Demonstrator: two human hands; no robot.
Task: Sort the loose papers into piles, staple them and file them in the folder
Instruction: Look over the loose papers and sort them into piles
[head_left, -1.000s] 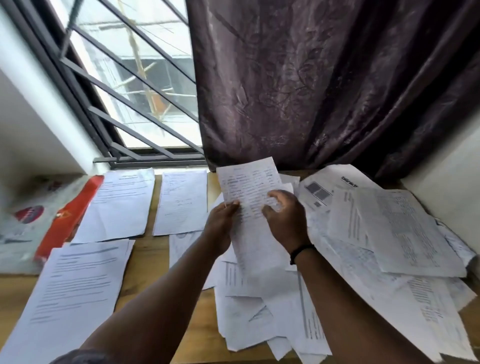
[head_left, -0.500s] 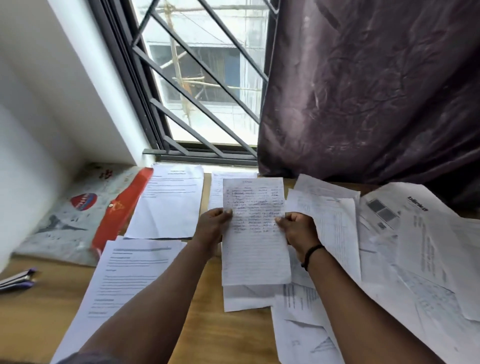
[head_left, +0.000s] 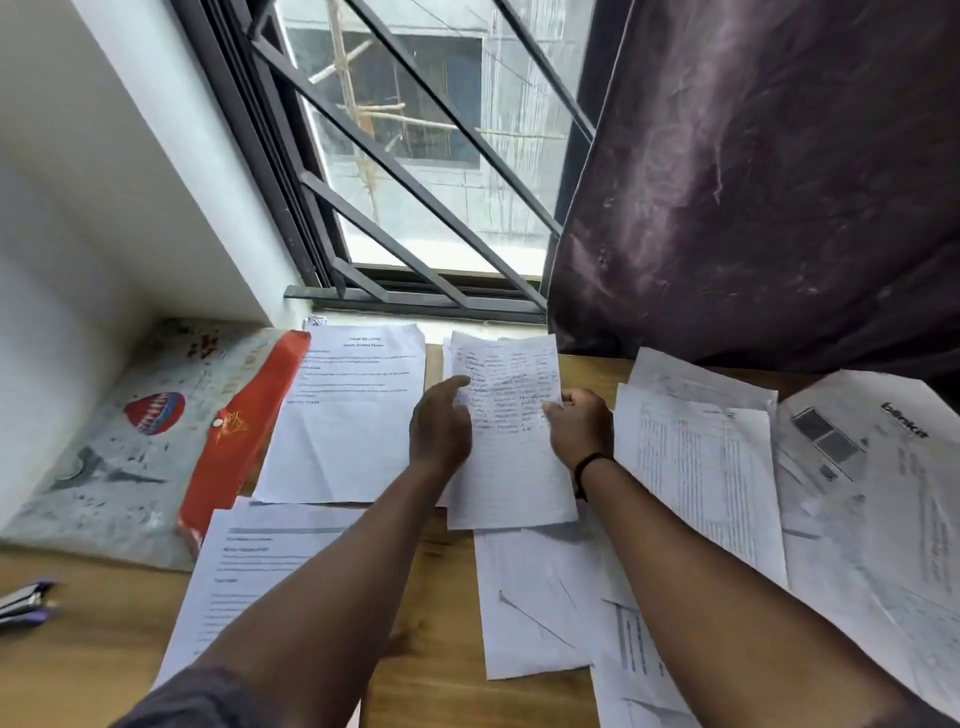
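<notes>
Over the last second you have carried the white handwritten sheet (head_left: 511, 431) away from the loose heap of unsorted white papers (head_left: 727, 467) on your right and leftward across the wooden desk (head_left: 78, 649). It now sits near the window edge, just right of the typed white sheet with a centred heading (head_left: 353, 410), and its top edge overlaps what looks like another sheet peeking out beneath it. That reads as you adding this page to a pile already started there. So the sorting step is under way, and stapling and filing have not begun.

Your left hand (head_left: 441, 431) lies at the sheet's left edge with the fingers only gently bent. The thumb reaches onto the written face, and the hand seems to press or steady the page more than clasp it. Whether any finger curls under the paper, you cannot tell from this view.

Your right hand (head_left: 579, 423), with the black band at its wrist, has its fingers curled at the right edge, pinching the sheet there.

Another typed white sheet with a grey header bar (head_left: 260, 561) lies nearer you, partly under your left forearm. The folder with the red flap and printed grey cover (head_left: 156, 441) rests closed at the far left, well apart from the page in your hands. Much of the right-hand heap is still unsorted.
</notes>
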